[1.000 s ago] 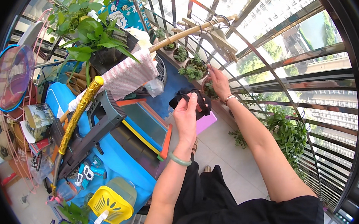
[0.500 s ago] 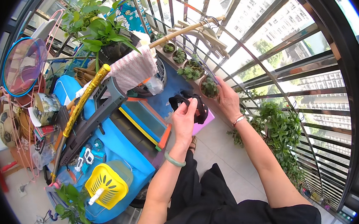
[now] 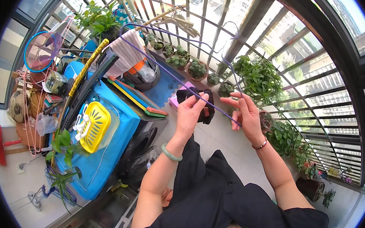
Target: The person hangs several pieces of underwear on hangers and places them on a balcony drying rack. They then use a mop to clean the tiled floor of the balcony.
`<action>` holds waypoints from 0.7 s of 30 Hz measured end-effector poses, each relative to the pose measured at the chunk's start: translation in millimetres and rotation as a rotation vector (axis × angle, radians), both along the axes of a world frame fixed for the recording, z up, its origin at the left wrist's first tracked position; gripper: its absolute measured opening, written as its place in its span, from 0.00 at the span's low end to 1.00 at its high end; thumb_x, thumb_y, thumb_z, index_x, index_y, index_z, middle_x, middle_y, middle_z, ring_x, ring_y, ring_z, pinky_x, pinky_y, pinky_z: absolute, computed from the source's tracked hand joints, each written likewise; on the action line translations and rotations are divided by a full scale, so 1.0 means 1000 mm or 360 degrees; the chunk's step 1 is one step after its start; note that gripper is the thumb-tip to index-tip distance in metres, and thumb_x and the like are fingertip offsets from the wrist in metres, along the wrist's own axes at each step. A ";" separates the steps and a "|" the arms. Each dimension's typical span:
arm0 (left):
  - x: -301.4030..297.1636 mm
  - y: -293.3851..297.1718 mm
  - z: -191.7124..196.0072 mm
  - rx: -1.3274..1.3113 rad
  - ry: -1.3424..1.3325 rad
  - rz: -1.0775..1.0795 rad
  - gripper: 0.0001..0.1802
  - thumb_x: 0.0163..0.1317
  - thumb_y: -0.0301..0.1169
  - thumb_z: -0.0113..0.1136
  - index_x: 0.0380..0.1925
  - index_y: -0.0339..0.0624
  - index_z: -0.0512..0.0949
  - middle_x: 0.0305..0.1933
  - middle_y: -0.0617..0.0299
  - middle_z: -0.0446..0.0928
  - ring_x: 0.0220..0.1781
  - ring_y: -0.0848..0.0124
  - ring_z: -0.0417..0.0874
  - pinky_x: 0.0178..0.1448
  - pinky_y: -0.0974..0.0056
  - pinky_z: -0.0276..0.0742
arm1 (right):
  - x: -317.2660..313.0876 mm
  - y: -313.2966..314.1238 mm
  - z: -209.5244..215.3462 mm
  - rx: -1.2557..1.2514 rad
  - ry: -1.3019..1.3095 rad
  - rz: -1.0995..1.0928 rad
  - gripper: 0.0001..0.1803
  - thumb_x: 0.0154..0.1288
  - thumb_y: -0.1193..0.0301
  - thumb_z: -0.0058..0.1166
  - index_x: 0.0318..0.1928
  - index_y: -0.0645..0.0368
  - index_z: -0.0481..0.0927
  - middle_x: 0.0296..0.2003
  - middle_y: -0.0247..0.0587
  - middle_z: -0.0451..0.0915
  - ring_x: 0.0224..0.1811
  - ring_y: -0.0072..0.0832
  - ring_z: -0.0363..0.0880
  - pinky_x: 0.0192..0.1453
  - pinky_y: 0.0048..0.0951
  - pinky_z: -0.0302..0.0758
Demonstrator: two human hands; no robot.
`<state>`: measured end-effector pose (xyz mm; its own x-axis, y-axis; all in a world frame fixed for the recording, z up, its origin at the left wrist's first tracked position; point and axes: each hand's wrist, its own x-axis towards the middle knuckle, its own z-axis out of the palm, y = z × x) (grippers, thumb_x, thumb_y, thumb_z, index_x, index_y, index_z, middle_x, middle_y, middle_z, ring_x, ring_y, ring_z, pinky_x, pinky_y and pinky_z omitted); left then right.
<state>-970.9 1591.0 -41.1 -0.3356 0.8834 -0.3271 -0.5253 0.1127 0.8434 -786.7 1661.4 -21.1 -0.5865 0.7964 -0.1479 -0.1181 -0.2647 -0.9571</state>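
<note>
Purple thin wire clothes hanger (image 3: pixel 168 72) ran diagonally across the middle of the view, w/ a small black cloth piece (image 3: pixel 200 102) draped on its lower bar, above the pale tiled floor (image 3: pixel 215 138) of a balcony. Left hand (image 3: pixel 190 112) was closed on the black cloth and the wire, fingers curled narrow around both. Right hand (image 3: pixel 244 114) pinched the wire's lower end between thumb and forefinger, other fingers loosely spread. Green bangle (image 3: pixel 170 154) sat on the left wrist, red cord bracelet (image 3: pixel 260 143) on the right.

Left of the hands: blue covered machine top (image 3: pixel 117 130) carrying a yellow slotted plastic basket (image 3: pixel 92 126) and a stack of flat coloured foam mats (image 3: pixel 136 99). Striped pink-white towel (image 3: pixel 125 56) hung just behind, near a blue-rimmed racket (image 3: pixel 39 51). Row of small potted succulents (image 3: pixel 186 63) stood along the barred railing (image 3: pixel 215 18), w/ a leafy green plant (image 3: pixel 258 79) just beyond the right hand. Football (image 3: pixel 16 105) lay at far left.
</note>
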 end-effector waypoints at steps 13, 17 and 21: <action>0.144 -0.135 0.078 0.0029 0.0214 -0.0709 0.19 0.70 0.40 0.56 0.53 0.39 0.77 0.40 0.65 0.80 0.41 0.73 0.83 0.39 0.64 0.85 | 0.136 -0.159 0.070 0.0107 -0.0004 -0.0065 0.18 0.78 0.61 0.39 0.56 0.58 0.75 0.33 0.36 0.81 0.17 0.16 0.76 0.20 0.14 0.69; 0.159 -0.159 0.090 0.0003 0.0142 -0.0912 0.22 0.71 0.43 0.53 0.55 0.38 0.75 0.44 0.63 0.78 0.43 0.69 0.83 0.40 0.63 0.85 | 0.158 -0.193 0.075 0.0115 0.0028 -0.0174 0.18 0.78 0.62 0.40 0.56 0.59 0.76 0.24 0.32 0.79 0.17 0.16 0.75 0.20 0.14 0.69; 0.150 -0.184 0.089 0.0104 0.0016 -0.1028 0.26 0.75 0.43 0.39 0.60 0.32 0.70 0.43 0.58 0.76 0.48 0.66 0.82 0.50 0.56 0.83 | 0.180 -0.222 0.084 0.0272 0.0003 -0.0347 0.18 0.78 0.63 0.40 0.56 0.60 0.76 0.33 0.37 0.83 0.18 0.15 0.75 0.20 0.14 0.68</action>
